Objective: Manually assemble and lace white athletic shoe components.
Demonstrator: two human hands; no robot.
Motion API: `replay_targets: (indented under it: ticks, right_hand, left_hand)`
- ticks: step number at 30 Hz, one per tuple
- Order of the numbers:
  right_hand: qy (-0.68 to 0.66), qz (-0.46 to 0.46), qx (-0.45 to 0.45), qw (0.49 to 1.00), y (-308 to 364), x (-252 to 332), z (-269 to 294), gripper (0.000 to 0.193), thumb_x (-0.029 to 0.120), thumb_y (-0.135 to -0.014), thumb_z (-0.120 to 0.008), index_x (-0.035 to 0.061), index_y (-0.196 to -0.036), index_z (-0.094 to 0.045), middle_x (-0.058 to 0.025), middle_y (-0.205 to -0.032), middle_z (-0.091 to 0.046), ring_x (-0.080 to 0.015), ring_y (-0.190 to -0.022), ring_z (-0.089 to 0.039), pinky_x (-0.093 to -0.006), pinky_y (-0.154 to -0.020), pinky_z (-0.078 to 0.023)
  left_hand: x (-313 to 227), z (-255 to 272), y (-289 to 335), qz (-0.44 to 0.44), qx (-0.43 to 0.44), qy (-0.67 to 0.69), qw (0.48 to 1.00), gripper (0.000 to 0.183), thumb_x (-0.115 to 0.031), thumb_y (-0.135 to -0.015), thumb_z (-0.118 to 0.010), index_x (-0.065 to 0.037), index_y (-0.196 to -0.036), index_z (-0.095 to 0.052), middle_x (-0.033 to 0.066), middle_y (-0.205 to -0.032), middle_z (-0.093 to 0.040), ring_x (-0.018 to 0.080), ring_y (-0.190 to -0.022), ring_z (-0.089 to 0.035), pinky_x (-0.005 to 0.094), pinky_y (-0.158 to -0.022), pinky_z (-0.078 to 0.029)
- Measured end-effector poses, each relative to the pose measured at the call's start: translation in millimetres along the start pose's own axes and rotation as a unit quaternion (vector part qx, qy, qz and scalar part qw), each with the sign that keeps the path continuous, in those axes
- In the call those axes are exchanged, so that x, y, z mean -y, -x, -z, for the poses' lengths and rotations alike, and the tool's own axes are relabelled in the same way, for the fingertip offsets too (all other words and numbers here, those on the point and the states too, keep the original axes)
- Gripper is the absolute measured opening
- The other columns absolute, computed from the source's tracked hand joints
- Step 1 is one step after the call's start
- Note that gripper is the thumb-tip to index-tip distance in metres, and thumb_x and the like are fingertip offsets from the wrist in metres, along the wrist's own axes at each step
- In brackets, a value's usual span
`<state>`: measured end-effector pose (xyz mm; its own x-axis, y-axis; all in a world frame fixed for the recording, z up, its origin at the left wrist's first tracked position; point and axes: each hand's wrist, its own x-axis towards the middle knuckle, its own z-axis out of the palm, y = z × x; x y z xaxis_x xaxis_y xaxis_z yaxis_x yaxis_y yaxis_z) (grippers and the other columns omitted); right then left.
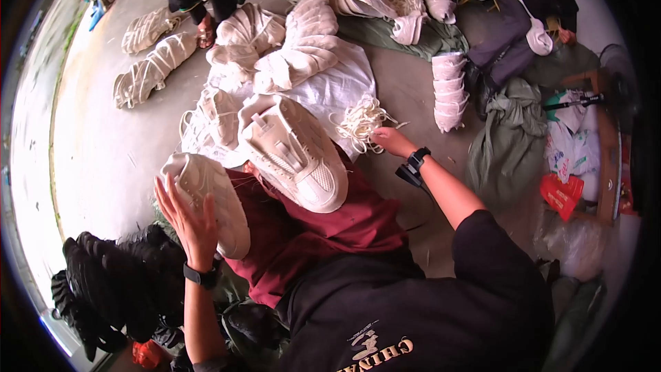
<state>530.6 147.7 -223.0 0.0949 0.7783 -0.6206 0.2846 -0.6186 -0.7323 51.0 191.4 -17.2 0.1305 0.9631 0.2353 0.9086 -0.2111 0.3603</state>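
A white sneaker leans against my left thigh. My left hand presses on its side, fingers stretched along the upper and thumb apart, holding it there. The second white sneaker lies across my lap, sole down, its tongue and bare eyelet rows showing and no lace visible in it. Out to the right, my right hand reaches to a loose heap of cream shoelaces beside my knee. Its fingers are pinched together at the heap's edge; the exact strand between them is too small to make out.
Ahead lie stacked white shoe uppers on a white plastic sheet and tied bundles. Another bundle stands right. A black pile is at my left, bags far right. Another person's legs show at the upper right.
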Motion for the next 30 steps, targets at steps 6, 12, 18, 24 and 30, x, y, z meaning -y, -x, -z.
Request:
replay_targets:
  ticks: [6, 12, 18, 24, 30]
  right_hand:
    - [0.207, 0.066, -0.066, 0.974, -63.1, -97.8, 1.9, 0.037, 0.034, -0.086, -0.062, -0.0014, -0.091, -0.067, -0.0205, -0.087, -0.07, -0.0363, -0.083, -0.067, -0.0444, -0.074, -0.05]
    - [0.137, 0.003, -0.061, 0.989, -138.2, -115.5, -4.7, 0.044, 0.033, -0.086, -0.062, 0.004, -0.119, -0.065, -0.0238, -0.115, -0.065, -0.0376, -0.109, -0.062, -0.0422, -0.095, -0.048]
    - [0.127, 0.11, -0.138, 0.976, -220.2, -79.6, -20.8, 0.049, 0.029, -0.086, -0.063, -0.0011, -0.125, -0.06, -0.0242, -0.117, -0.064, -0.0365, -0.114, -0.059, -0.0391, -0.1, -0.045]
    - [0.123, -0.045, -0.159, 0.979, -288.7, -102.1, -20.3, 0.06, 0.038, -0.087, -0.062, -0.001, -0.132, -0.055, -0.0288, -0.138, -0.045, -0.0402, -0.132, -0.043, -0.0422, -0.109, -0.039]
    - [-0.158, -0.05, -0.193, 0.967, -290.0, -94.6, -10.0, 0.042, 0.027, -0.09, -0.063, -0.0082, -0.112, -0.061, -0.0208, -0.101, -0.067, -0.0319, -0.092, -0.067, -0.0374, -0.083, -0.053]
  left_hand:
    - [-2.7, -43.1, -5.8, 0.029, 0.027, -0.027, 0.999, 0.07, -0.027, -0.094, -0.056, -0.002, -0.151, -0.025, 0.0188, -0.158, -0.024, 0.0426, -0.146, -0.015, 0.0534, -0.119, -0.009]
    - [0.0, -85.1, -23.6, 0.032, 0.038, -0.056, 0.997, 0.064, -0.026, -0.098, -0.051, -0.001, -0.151, -0.024, 0.0197, -0.157, -0.026, 0.0436, -0.146, -0.015, 0.0535, -0.119, -0.008]
    - [5.7, -113.0, -51.2, 0.041, 0.035, -0.055, 0.997, 0.063, -0.024, -0.101, -0.046, 0.003, -0.152, -0.02, 0.0253, -0.158, -0.018, 0.0396, -0.148, -0.013, 0.0502, -0.119, -0.008]
    - [-4.8, -125.7, -77.0, 0.061, 0.064, -0.057, 0.994, 0.065, -0.026, -0.101, -0.045, 0.002, -0.152, -0.019, 0.0265, -0.158, -0.017, 0.0398, -0.148, -0.012, 0.0505, -0.119, -0.008]
    - [-4.0, -134.1, -77.6, 0.035, 0.043, -0.055, 0.997, 0.064, -0.026, -0.1, -0.045, 0.002, -0.152, -0.02, 0.0261, -0.158, -0.018, 0.04, -0.148, -0.013, 0.0507, -0.119, -0.009]
